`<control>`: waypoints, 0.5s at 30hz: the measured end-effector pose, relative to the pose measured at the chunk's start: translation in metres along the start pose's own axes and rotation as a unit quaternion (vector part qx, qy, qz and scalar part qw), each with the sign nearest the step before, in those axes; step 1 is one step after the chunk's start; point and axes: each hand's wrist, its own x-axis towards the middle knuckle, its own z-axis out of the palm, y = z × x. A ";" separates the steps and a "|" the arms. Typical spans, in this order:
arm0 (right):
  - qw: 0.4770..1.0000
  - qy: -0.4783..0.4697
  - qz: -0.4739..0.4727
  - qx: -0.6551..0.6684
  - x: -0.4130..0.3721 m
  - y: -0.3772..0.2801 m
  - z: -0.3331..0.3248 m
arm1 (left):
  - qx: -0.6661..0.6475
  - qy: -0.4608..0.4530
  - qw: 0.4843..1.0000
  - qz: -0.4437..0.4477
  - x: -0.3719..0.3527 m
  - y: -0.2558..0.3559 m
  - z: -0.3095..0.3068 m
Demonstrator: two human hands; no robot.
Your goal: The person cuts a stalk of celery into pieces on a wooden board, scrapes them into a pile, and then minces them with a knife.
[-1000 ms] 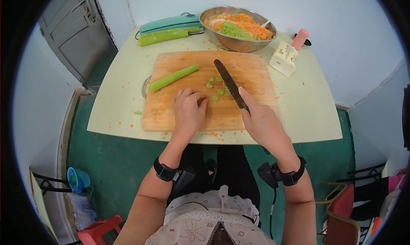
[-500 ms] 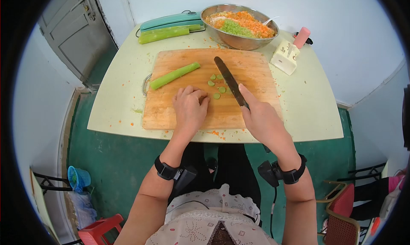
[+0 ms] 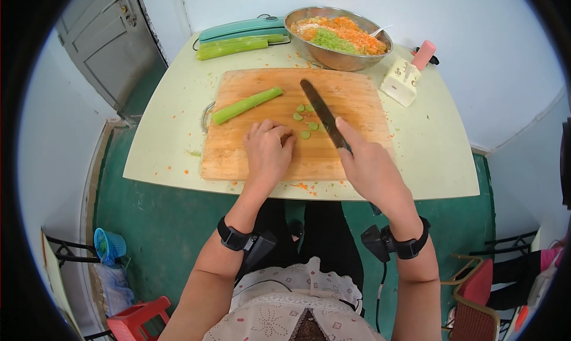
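My right hand [image 3: 373, 165] grips the handle of a knife [image 3: 324, 112], whose long dark blade slants up and left over the wooden cutting board [image 3: 351, 91]. My left hand [image 3: 269, 148] rests on the board with its fingers curled in; whatever may be under them is hidden. Between that hand and the blade lie several thin green slices [image 3: 305, 134]. A cut piece of celery stalk [image 3: 247, 105] lies slantwise on the board, just beyond my left fingers.
Behind the board stand a metal bowl [image 3: 339, 60] of chopped carrot and greens with a white spoon, a teal appliance [image 3: 244, 27] and more celery stalks [image 3: 232, 49]. At right sit a pale package [image 3: 399, 86] and a pink-capped item [image 3: 424, 54]. Orange scraps dot the table [image 3: 160, 139].
The whole view has shifted very slightly. Both hands, the knife and the slices keep nearly the same places on the board.
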 end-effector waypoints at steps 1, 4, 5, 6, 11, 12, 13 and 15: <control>1.000 -0.012 0.002 -0.006 0.000 0.001 0.002 | 0.000 0.000 1.000 0.000 0.000 0.000 0.000; 1.000 -0.020 0.013 -0.011 0.000 -0.003 -0.004 | -0.001 -0.001 1.000 0.001 0.001 0.001 -0.001; 1.000 -0.018 0.018 -0.010 0.000 -0.004 -0.005 | -0.001 -0.002 1.000 0.002 0.001 0.001 -0.002; 1.000 -0.018 0.008 -0.011 0.000 -0.003 -0.003 | 0.000 -0.002 1.000 0.001 0.001 0.001 -0.002; 0.999 -0.030 0.020 -0.018 0.000 -0.006 -0.003 | -0.001 -0.002 1.000 0.000 0.000 0.001 -0.001; 1.000 -0.021 0.018 -0.008 0.000 -0.008 -0.006 | 0.000 -0.002 1.000 -0.001 0.000 0.001 -0.001; 1.000 -0.013 0.016 0.002 -0.001 -0.011 -0.008 | 0.000 -0.003 1.000 -0.001 0.001 0.001 -0.001; 1.000 -0.002 0.002 0.003 -0.001 -0.008 -0.006 | 0.000 -0.003 1.000 -0.002 0.001 0.001 -0.001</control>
